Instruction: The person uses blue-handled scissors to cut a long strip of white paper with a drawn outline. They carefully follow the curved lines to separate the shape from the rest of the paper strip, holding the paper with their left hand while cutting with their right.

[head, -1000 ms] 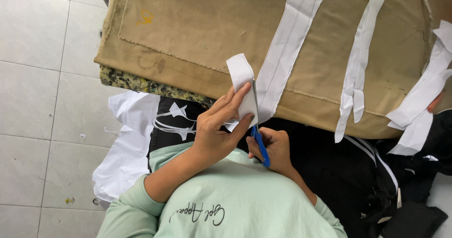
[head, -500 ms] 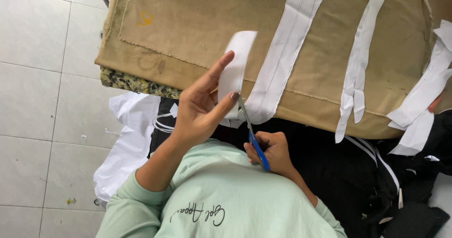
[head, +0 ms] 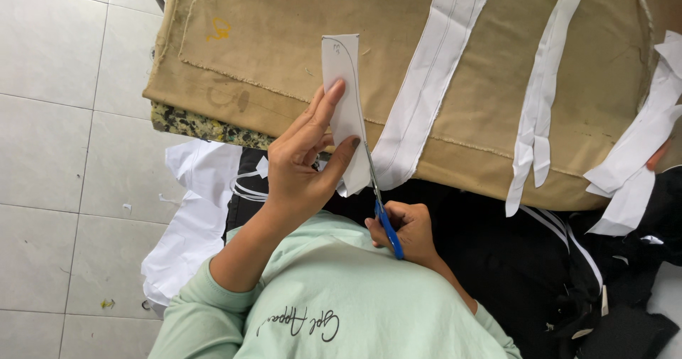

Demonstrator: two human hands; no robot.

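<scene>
Since the earlier frame, the white paper piece [head: 343, 96] rose upright, pinched in the left hand [head: 302, 164]. Scissors [head: 380, 206], gripped by the right hand [head: 405, 231], had cut partway up; the drawn curve remained uncut.

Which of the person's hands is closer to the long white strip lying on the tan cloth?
Left. The left hand, holding a white paper piece, is just beside the long white strip. The right hand, gripping blue-handled scissors, sits lower, below the strip's bottom end.
</scene>
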